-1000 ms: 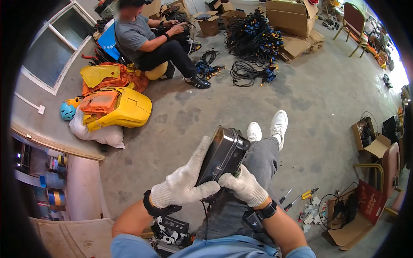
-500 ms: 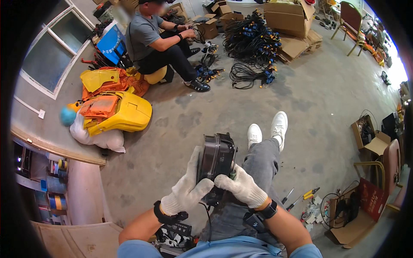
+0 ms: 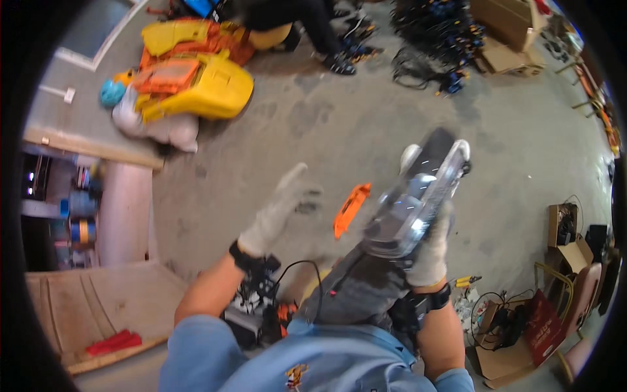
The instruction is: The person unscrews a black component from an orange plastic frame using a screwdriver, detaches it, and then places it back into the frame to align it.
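Note:
My right hand (image 3: 432, 251), in a whitish knitted glove, grips a long black housing with a shiny clear cover (image 3: 411, 202). It is tilted, its far end up and to the right, above my grey-trousered leg. Motion smears it, and its exact kind I cannot make out. Apart from it, my gloved left hand (image 3: 277, 212) is in the air with the fingers stretched out and nothing in them. Between the hands a slim orange plastic piece (image 3: 351, 210) shows against the floor. A black cable (image 3: 297, 264) curves by my lap.
Yellow and orange plastic shells (image 3: 219, 85) lie on a white sack (image 3: 163, 127) at the far left. A seated person's dark legs (image 3: 313, 26) and a heap of black cables (image 3: 437, 39) are at the back. Opened cartons (image 3: 506, 362) and a chair (image 3: 581, 300) stand at right.
My left hand has let go of the housing and moved left, opening out. My right hand has carried it right and turned it. The view has shifted, and the orange piece now shows.

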`<state>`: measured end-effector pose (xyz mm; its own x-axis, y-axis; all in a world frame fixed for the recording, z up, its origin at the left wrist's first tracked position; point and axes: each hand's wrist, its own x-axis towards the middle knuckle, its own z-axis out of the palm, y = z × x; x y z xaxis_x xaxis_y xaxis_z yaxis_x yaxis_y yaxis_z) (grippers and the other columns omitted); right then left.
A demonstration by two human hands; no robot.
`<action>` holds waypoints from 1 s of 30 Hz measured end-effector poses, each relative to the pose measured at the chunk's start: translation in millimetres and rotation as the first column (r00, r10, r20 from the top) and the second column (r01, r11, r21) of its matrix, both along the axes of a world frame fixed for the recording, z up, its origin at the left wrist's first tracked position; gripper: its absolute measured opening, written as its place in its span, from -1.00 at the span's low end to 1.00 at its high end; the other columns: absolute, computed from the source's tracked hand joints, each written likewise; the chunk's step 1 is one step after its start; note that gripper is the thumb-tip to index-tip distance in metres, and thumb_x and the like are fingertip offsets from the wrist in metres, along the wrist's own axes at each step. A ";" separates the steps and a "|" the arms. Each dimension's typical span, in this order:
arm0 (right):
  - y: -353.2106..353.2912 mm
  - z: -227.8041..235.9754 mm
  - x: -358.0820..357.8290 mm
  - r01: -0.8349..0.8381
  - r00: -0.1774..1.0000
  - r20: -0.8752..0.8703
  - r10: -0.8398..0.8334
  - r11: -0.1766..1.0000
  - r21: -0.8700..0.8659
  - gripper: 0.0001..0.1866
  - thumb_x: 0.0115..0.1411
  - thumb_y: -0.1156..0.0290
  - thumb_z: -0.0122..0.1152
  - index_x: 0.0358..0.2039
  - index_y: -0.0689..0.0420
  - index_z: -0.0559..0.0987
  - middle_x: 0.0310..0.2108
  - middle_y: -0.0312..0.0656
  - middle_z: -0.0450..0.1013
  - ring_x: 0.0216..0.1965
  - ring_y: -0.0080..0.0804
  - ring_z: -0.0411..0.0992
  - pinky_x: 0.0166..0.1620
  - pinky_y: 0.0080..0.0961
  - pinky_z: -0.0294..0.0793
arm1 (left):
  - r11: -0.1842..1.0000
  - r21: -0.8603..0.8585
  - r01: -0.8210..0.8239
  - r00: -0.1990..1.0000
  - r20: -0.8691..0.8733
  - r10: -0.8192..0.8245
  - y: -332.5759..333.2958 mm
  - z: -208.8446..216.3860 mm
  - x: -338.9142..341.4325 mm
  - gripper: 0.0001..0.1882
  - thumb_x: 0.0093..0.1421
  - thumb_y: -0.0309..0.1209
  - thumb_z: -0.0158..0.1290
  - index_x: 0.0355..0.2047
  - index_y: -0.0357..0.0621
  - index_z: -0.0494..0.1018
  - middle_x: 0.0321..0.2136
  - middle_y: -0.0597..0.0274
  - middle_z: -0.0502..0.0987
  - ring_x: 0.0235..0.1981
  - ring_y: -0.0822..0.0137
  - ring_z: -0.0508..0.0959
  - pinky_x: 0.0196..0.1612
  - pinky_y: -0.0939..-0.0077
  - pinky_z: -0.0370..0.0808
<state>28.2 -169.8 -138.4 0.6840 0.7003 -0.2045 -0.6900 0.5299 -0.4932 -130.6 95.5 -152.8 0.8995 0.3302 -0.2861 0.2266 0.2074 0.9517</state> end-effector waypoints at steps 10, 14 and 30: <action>-69.6 19.4 52.0 -0.014 0.995 0.097 0.002 0.992 0.127 -0.54 0.50 0.00 0.20 0.05 0.18 0.47 -0.48 -0.17 0.41 -0.38 -0.31 0.33 -0.46 -0.34 0.27 | 0.947 0.202 0.251 0.635 -0.773 -0.003 33.9 -159.3 2.0 -0.23 0.38 0.23 0.02 0.28 -0.16 0.54 0.02 -0.03 0.71 0.06 0.05 0.69 0.22 0.14 0.52; -102.3 19.7 69.0 -0.011 0.991 0.132 -0.004 0.993 0.114 -0.65 0.52 0.20 0.23 -0.06 0.26 0.43 -0.63 -0.29 0.19 -0.51 -0.45 0.18 -0.56 -0.49 0.13 | 0.904 0.156 0.397 0.523 -0.848 -0.084 31.7 -204.6 26.7 -0.21 0.37 0.18 0.08 0.30 -0.29 0.47 0.01 -0.01 0.66 -0.04 0.19 0.67 0.09 0.25 0.62; -189.0 -37.5 60.9 0.411 0.870 0.100 -0.482 0.600 -0.686 -0.37 0.46 -0.27 0.07 0.00 0.15 0.49 -0.55 -0.20 0.36 -0.60 -0.34 0.22 -0.61 -0.36 0.18 | 0.860 0.170 0.480 0.465 -0.881 -0.086 -7.7 -391.9 92.0 -0.18 0.13 -0.13 0.33 0.31 -0.28 0.35 0.14 -0.27 0.63 0.18 -0.18 0.65 0.24 0.08 0.56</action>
<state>89.1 -358.8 -175.9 0.8280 -0.0403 -0.5593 -0.5161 0.3353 -0.7882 -38.6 87.8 -544.7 0.3644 0.3506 -0.8627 0.9126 -0.3190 0.2558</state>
